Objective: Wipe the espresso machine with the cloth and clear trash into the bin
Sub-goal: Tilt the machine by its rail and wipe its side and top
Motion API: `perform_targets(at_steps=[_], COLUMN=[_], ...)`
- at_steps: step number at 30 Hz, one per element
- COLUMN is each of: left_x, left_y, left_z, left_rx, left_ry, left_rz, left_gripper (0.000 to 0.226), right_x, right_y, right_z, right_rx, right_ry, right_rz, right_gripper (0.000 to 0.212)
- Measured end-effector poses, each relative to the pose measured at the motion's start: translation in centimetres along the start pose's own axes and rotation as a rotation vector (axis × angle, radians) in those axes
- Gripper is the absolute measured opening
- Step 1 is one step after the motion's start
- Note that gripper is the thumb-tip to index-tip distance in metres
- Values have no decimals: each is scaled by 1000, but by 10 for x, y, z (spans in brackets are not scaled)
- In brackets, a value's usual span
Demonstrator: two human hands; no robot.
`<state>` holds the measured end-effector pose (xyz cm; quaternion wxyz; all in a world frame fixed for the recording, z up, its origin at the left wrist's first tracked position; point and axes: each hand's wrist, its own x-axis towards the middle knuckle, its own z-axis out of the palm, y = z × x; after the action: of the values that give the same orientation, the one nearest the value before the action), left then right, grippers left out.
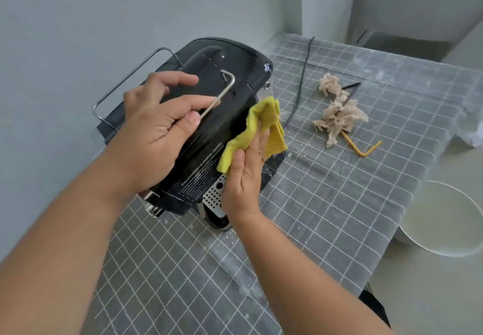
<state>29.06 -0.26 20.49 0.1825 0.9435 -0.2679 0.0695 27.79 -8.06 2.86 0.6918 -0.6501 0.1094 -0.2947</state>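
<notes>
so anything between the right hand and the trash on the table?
Nothing visible stands in the way. The right hand presses the yellow cloth to the espresso machine. Between it and the crumpled tissues and yellow straw lies only tablecloth, with the machine's black cord near the path.

Pale grey walls (65,15), perhaps cloth-covered table (339,191).

The machine (209,115) is glossy black with white print, a silver perforated panel and silver wire rails. The cloth (257,130) is yellow-green. The table cover (339,204) is grey with a white grid; the crumpled tissues (339,115) are beige, the straw (363,149) orange, the bin (444,219) white.
</notes>
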Motion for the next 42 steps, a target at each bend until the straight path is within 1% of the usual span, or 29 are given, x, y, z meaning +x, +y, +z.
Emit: perform_targets(at_steps=[2,5,6,7,8,9,12,13,15,17,21,24,26,27,29,33,35,38,41,42], left_x=[-1,-1,-1,-1,-1,-1,-1,-1,0,0,0,0,-1,-1,-1,-1,-1,-1,-1,-1], left_y=[1,1,0,1,1,1,2,2,3,4,4,3,2,1,0,1,1,3,5,6], left_z=[-1,-1,-1,-1,-2,-2,-1,-1,-1,-1,-1,-1,0,0,-1,-3,-3,-2,-3,-3], left_rx=[-16,-27,-20,-13,-7,-3,21,29,30,31,34,30,24,26,37,36,36,41,35,35], left_ry=[-8,-23,-27,-29,-28,-26,-30,-34,-37,-26,-35,-29,-22,-18,-20,-39,-31,-18,-12,-11], left_rz=[-3,-4,-1,3,3,-1,4,7,6,-2,-2,7,11,12,16,8,2,0,0,4], left_gripper=[33,33,33,33,33,34,34,34,34,34,33,33,32,32,32,33,33,33,32,32], right_x=[-14,-16,-15,-12,-9,-6,2,4,6,0,-7,-18,-34,-39,-31,14,20,-4,-22,-19], right_y=[27,47,45,38,27,14,-25,-31,-23,-2,31,37,32,28,24,35,37,30,22,16], right_z=[-10,-26,-30,-32,-32,-31,-20,-16,-13,-14,-28,-35,-35,-33,-31,-38,-39,-32,-27,-26], right_rx=[20,78,88,99,120,153,209,210,200,170,170,161,191,219,269,277,264,225,262,270], right_ry=[8,-4,-19,-22,-20,-18,-54,-55,-25,7,2,-51,-83,-83,-24,94,91,40,21,26], right_rz=[188,617,716,757,742,678,325,254,203,259,614,785,864,885,919,880,857,888,926,896], right_gripper=[51,51,51,51,50,51,54,54,53,53,53,53,55,55,56,54,52,52,53,53])
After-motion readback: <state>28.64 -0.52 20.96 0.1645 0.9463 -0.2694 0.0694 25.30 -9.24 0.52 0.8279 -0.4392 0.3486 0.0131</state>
